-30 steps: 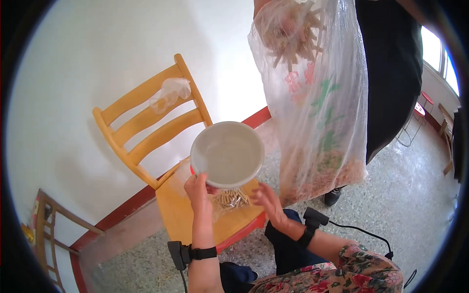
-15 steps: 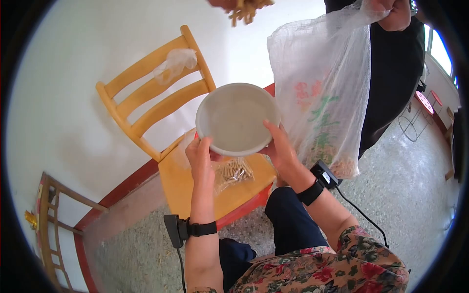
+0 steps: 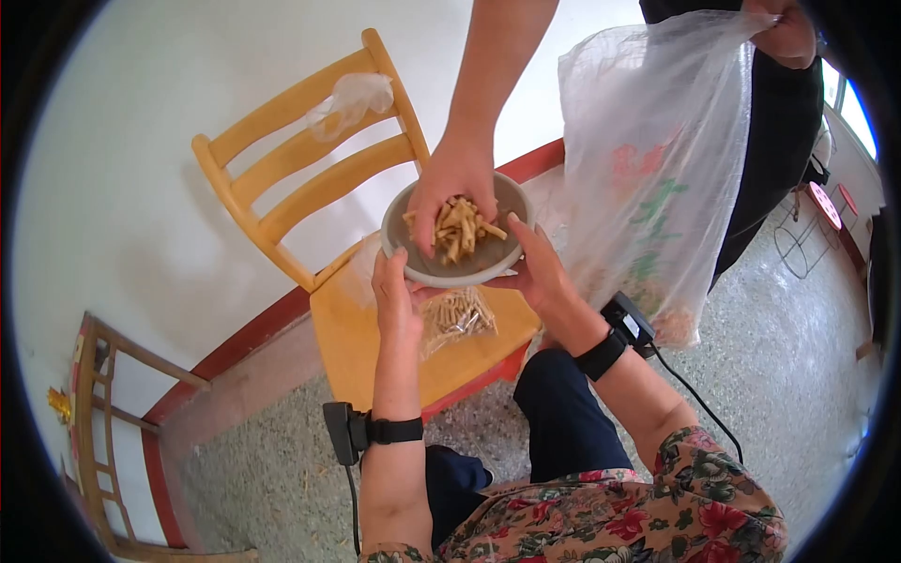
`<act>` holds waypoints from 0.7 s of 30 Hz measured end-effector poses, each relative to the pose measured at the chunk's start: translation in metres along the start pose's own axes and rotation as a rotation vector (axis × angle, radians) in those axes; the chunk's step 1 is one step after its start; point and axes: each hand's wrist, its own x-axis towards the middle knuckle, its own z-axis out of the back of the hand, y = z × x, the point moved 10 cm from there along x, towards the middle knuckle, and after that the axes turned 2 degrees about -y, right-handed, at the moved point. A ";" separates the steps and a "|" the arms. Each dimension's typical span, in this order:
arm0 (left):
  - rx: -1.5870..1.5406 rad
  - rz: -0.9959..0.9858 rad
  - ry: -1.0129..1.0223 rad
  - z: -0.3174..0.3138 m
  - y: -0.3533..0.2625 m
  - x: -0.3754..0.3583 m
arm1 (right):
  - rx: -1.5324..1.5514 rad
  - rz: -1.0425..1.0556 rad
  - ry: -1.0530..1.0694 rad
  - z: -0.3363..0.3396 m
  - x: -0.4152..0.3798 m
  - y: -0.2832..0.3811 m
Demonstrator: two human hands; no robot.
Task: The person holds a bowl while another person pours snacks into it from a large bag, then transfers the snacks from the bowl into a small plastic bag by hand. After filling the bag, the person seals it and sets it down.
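A round grey bowl [image 3: 434, 276] is held between my two hands above the chair seat. My left hand [image 3: 398, 296] grips its left rim, thumb on top and fingers beneath. On the right side my right hand [image 3: 542, 272] clasps the rim in the same way. Another person's hand [image 3: 457, 169] reaches down into the bowl with a bunch of short, tan, stick-like pieces [image 3: 460, 230]. Below the bowl, a clear bag of similar pieces [image 3: 460, 317] lies on the wooden chair [image 3: 366, 347].
The other person's second hand [image 3: 786, 38] holds up a large translucent plastic bag [image 3: 657, 188] at the right. A crumpled thin bag [image 3: 352, 101] hangs on the chair back. A wooden frame [image 3: 103, 422] stands at the left wall, and stools [image 3: 824, 205] at the far right.
The other person's hand has come down from the top edge into the bowl with the tan pieces. The bowl held nothing visible before. The large plastic bag has shifted slightly right.
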 end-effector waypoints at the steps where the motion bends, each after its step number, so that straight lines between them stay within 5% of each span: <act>1: 0.000 0.001 -0.004 0.002 0.001 0.001 | 0.000 -0.004 0.001 0.000 0.000 -0.002; 21: -0.043 -0.055 -0.100 0.014 0.005 -0.006 | -0.006 0.070 0.036 0.003 0.003 -0.005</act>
